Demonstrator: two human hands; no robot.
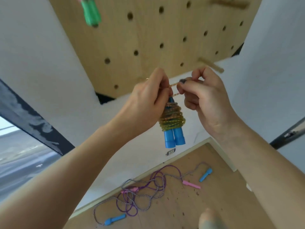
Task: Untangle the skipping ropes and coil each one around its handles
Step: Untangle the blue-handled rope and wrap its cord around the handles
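Our left hand [149,91] grips the top of the blue handles [174,137], which hang upright with the yellow-green rope [171,118] coiled around them. Just right, our right hand [202,95] pinches the rope's loose end. Near us on the wooden floor [214,204] lie tangled purple and grey ropes [148,192].

Both hands are raised before a wooden pegboard [148,38]: the left hand [149,95] grips the top of a pair of blue handles [174,138] wound with a yellow-green rope [171,118], while the right hand [203,96] pinches the rope's loose end. On the wooden floor [198,209] below lie tangled purple and striped ropes [145,194] with pink and blue handles. Green handles [90,12] hang blurred on the board.
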